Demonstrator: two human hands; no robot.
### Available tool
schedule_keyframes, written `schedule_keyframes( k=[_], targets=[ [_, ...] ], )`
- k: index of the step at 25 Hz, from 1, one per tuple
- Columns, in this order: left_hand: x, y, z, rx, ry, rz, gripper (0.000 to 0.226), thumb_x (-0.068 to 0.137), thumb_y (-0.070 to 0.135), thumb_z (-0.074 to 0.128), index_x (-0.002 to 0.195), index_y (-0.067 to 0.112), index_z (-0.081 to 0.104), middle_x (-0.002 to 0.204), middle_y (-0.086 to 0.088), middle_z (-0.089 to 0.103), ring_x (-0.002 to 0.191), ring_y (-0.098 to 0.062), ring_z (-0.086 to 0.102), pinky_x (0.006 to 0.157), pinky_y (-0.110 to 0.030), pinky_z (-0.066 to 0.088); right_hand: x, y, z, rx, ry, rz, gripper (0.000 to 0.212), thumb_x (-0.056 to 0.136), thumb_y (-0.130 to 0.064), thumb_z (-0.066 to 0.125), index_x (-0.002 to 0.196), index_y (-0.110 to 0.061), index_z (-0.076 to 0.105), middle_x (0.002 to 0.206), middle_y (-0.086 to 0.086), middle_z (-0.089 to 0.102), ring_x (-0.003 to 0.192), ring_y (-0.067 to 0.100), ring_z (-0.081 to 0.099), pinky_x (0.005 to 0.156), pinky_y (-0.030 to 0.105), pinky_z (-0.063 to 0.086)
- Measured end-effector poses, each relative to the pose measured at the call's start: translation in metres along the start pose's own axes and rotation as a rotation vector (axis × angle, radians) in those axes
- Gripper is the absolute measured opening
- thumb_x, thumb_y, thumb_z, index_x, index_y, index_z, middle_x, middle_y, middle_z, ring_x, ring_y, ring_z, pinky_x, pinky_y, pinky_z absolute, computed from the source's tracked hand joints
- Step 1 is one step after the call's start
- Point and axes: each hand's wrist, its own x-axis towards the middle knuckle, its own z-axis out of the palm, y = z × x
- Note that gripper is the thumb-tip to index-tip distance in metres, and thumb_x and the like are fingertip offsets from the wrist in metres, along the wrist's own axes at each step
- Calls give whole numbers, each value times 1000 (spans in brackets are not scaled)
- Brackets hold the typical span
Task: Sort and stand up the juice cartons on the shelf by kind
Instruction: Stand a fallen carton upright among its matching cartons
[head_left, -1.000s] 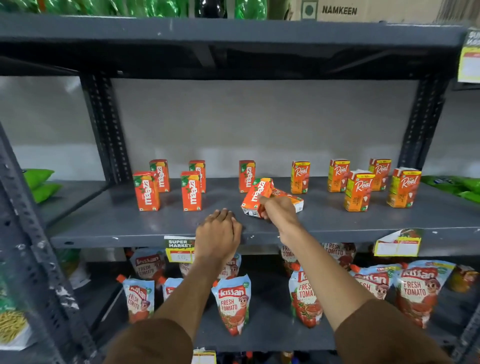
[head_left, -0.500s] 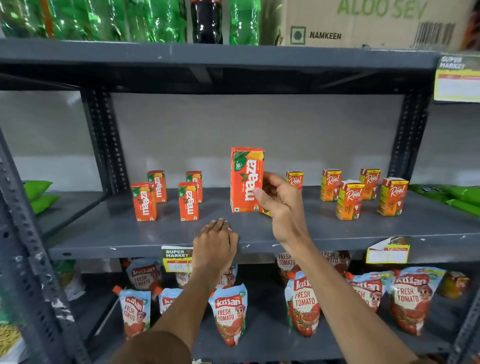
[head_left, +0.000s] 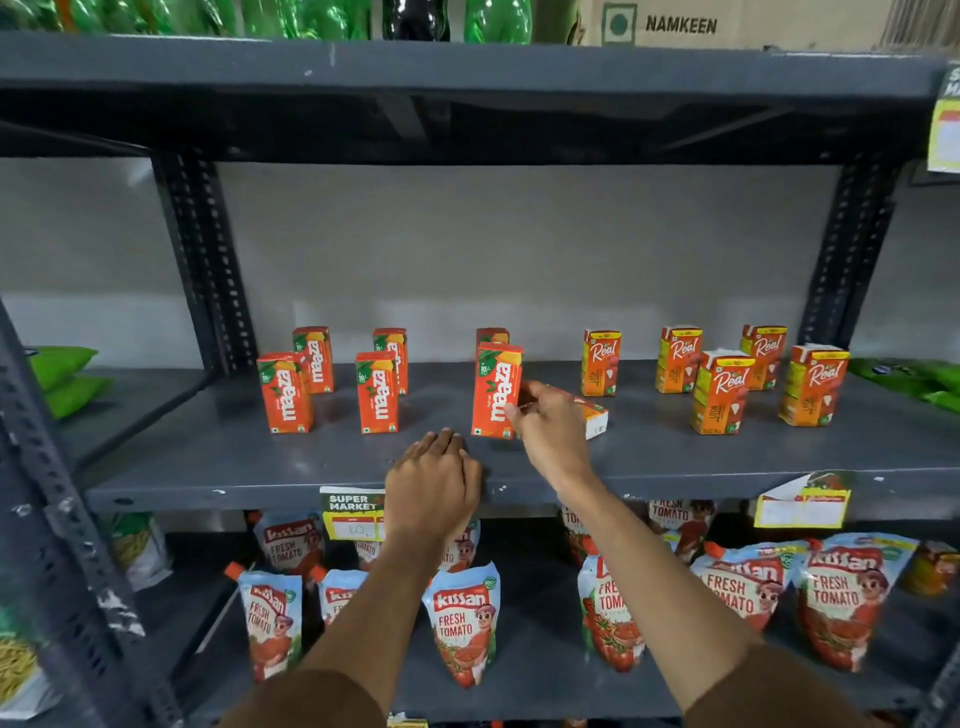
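Observation:
Several orange Maaza cartons (head_left: 377, 392) stand upright on the left of the grey shelf (head_left: 218, 457). Several orange-yellow Real cartons (head_left: 722, 392) stand upright on the right. One more Maaza carton (head_left: 493, 387) stands mid-shelf in front of another. My right hand (head_left: 550, 431) pinches its lower right edge with thumb and fingertips. Just behind that hand a Real carton (head_left: 596, 417) lies flat on its side, partly hidden. My left hand (head_left: 431, 486) rests palm down on the shelf's front lip and holds nothing.
Green bottles and a Namkeen cardboard box (head_left: 727, 23) sit on the shelf above. Kissan tomato pouches (head_left: 462, 618) fill the shelf below. Price tags (head_left: 353, 512) hang from the front lip. Green packets (head_left: 904, 376) lie at the far right and far left.
My right hand lifted the tipped Maaza carton from the shelf, turned it upright and set it standing mid-shelf. My left hand stayed on the shelf lip.

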Motion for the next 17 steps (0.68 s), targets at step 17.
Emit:
schedule_keyframes(
  k=[17],
  targets=[
    [2,-1,1,-16,10,-7,41,95,35,31,114,19,64,123,0,65,109,-15,61,86,-31,48,23,26,14,-152,66,-29,46,89,-19,71,132,-8,58,124,10,61,112,20,63,87,24,48]
  ],
)
